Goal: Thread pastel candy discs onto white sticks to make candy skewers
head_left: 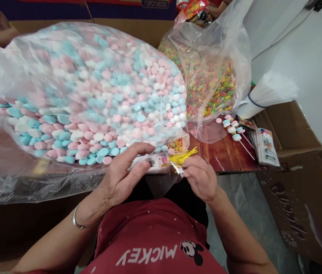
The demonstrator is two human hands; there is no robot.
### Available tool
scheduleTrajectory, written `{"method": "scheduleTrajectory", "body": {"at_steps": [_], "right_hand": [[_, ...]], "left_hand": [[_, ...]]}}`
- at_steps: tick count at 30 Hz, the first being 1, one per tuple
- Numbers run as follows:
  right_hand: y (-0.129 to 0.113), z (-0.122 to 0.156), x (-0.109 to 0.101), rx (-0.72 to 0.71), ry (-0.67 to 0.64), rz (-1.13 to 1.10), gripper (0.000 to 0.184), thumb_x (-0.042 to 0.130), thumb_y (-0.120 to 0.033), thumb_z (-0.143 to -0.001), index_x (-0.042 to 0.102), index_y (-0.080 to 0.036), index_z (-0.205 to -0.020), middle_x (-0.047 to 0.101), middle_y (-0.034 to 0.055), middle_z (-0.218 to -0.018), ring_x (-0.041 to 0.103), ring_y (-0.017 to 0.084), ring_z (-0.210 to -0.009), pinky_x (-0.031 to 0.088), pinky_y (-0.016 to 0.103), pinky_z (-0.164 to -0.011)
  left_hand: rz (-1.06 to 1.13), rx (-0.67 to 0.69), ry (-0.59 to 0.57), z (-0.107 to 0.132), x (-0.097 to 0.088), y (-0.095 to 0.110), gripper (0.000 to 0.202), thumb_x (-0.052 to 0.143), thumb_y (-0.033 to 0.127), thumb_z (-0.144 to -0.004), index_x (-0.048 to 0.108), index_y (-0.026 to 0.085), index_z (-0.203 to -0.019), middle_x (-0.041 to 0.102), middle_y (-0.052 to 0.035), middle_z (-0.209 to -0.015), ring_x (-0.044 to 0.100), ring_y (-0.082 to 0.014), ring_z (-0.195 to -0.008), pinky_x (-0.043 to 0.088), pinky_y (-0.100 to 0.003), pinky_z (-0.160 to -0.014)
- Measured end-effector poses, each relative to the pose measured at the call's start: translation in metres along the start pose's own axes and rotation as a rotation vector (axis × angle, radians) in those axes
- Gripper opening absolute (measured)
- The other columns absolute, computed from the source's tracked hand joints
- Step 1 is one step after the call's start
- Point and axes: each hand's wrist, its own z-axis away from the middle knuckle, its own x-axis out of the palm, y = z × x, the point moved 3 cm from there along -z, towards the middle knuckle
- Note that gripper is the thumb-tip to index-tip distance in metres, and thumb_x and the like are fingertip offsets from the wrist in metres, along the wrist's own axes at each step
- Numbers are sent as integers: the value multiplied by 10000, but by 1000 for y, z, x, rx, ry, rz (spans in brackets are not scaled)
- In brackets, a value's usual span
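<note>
In the head view, the small packet (156, 161) lies crosswise between the two hands, just above the near edge of the desk (226, 156). Its long axis runs left to right, with the printed body to the left and the clear, gathered end to the right. The left hand (126, 171) comes in from the left and covers the printed part. Its grip is loosely closed, long fingers laid flat over the top and the thumb underneath, so it holds the packet along its length. The right hand (202, 179) sits just to the right, its grip drawn tight to a pinch of thumb and forefinger on the clear end; whether a tie is pinched there as well I cannot tell. The yellow ties (185, 155) lie in a small bunch just beyond the right hand, at the packet's right end, slanting up to the right, and the right hand is plainly the nearer one to them. Farther off, a big bag of pink, blue and white sweets (92, 95) fills the left, and a second bag of mixed coloured sweets (209, 83) stands to its right. Further right on the desk lie sweets on sticks (233, 129), a stack of printed packets (266, 146) and a bundle of white sticks (269, 93).
</note>
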Motion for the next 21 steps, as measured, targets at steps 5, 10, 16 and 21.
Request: {"method": "scheduleTrajectory", "body": {"at_steps": [5,10,16,21], "right_hand": [[-10,6,6,-89,-15,-43,192,532,-105,-917,589,-246,-1033,675,65,-1004,631,170,-878,536,340,-792],[1,10,4,314,45,-261,292,579,-374,-936,505,-247,-1188,622,105,-1143,635,201,-972,555,345,-794],[3,6,7,536,-211,-342,125,523,-296,-965,603,-208,-1003,662,22,-875,620,139,-766,506,261,-714],[-7,10,9,285,-203,-127,219,467,-260,-997,611,-193,-845,632,24,-746,568,148,-726,450,268,-690]], "left_hand": [[323,-107,-460,-5,36,5,243,579,383,-889,690,172,-939,713,-61,-874,648,-190,-793,535,-292,-707],[419,-228,-409,-4,54,-13,222,584,331,-879,626,164,-740,609,-4,-654,529,-122,-592,444,-234,-549],[261,-178,-429,0,59,-16,198,556,302,-897,620,167,-768,583,23,-620,495,-105,-555,409,-214,-527],[56,75,-291,11,61,-16,118,569,214,-907,571,177,-794,590,35,-629,496,-94,-539,389,-196,-525]]}}
